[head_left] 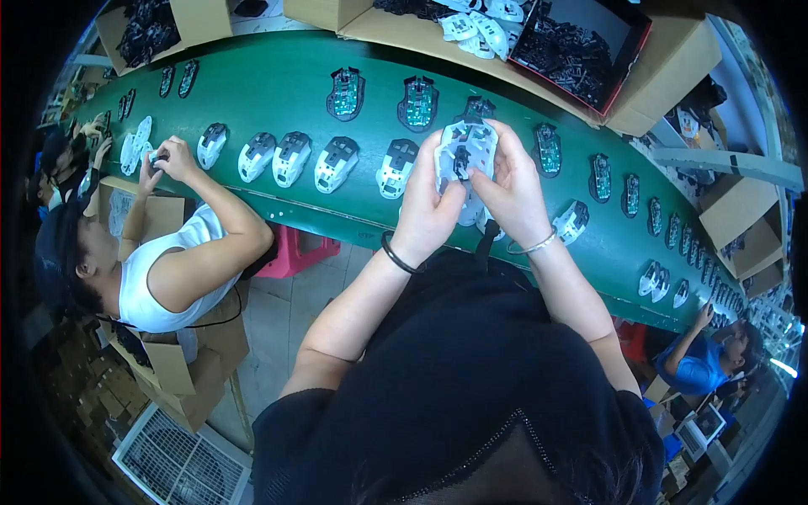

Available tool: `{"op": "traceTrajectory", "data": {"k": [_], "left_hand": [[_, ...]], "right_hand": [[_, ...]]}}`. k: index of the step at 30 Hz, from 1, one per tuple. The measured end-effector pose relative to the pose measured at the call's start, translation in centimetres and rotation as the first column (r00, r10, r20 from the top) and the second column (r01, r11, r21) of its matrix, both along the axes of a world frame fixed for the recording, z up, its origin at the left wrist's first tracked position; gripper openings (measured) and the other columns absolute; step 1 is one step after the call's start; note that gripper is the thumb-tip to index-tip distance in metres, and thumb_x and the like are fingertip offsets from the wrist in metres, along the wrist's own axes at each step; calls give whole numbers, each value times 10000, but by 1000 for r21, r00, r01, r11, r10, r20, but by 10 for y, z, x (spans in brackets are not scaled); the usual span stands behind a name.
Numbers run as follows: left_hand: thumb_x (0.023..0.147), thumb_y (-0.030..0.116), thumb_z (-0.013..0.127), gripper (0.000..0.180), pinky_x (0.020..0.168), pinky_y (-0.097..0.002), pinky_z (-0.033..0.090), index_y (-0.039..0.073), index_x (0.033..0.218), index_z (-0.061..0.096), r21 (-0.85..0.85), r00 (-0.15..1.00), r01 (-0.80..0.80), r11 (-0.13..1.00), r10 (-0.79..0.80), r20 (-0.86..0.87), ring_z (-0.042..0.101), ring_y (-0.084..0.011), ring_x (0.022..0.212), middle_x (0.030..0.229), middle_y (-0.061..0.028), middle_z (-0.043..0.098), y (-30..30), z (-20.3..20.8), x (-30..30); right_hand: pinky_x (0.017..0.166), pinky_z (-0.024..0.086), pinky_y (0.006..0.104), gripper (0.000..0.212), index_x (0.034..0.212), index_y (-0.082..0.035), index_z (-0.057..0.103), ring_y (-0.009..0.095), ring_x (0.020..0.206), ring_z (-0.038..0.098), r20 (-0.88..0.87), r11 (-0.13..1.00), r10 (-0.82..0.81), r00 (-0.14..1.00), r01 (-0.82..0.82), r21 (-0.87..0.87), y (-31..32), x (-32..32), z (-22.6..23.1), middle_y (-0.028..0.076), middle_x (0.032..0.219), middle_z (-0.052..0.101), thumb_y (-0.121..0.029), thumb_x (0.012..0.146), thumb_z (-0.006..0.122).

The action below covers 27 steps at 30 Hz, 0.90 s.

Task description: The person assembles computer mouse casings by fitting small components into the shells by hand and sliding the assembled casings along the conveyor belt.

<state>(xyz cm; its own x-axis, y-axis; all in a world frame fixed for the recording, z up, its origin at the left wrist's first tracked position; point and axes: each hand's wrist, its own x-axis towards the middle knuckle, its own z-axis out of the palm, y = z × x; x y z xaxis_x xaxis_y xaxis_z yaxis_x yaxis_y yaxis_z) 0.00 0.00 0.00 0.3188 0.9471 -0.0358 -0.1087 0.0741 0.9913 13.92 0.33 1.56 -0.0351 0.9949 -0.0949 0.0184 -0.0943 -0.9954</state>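
Observation:
My left hand and my right hand grip a white computer mouse shell from its two sides, with its hollow inside facing up. Both thumbs press at a small black plastic part inside it. Just past the shell lies a mouse base, partly hidden by it. To the left of my hands stands a row of white and grey mouse shells, the closest one beside my left hand. Another shell lies right of my right wrist. Mouse bases with green circuit boards line the far side.
A green work surface curves across the view. Behind it, a cardboard box holds white shells and a red-edged box of black parts. One person works at the left, another at the far right. A pink stool stands left.

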Motion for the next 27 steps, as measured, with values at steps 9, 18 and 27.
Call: {"op": "traceTrajectory", "data": {"k": [9,18,27], "left_hand": [[868,278,575,464,541,-251,435,187,1259,342,-490,916,-177,854,325,236,551,-115,802,1030,-47,501,13,-43,17],[869,465,525,439,635,-329,478,205,1220,477,-705,662,378,601,357,659,584,-211,798,922,-73,594,49,-44,-3],[901,467,459,437,769,-388,491,167,1217,495,-681,683,369,632,312,660,590,-225,933,1057,-94,604,77,-37,-6]], "right_hand": [[746,466,275,569,1206,-2,506,255,906,552,597,969,0,802,-149,200,7,-4,-8,153,1047,515,-40,662,669],[692,454,376,122,768,-64,653,271,780,555,852,895,-432,297,21,446,172,117,-52,86,753,599,-142,680,686],[623,480,255,146,852,-35,712,127,683,613,316,906,-420,851,414,89,198,169,-65,50,796,684,-133,745,714]]}}
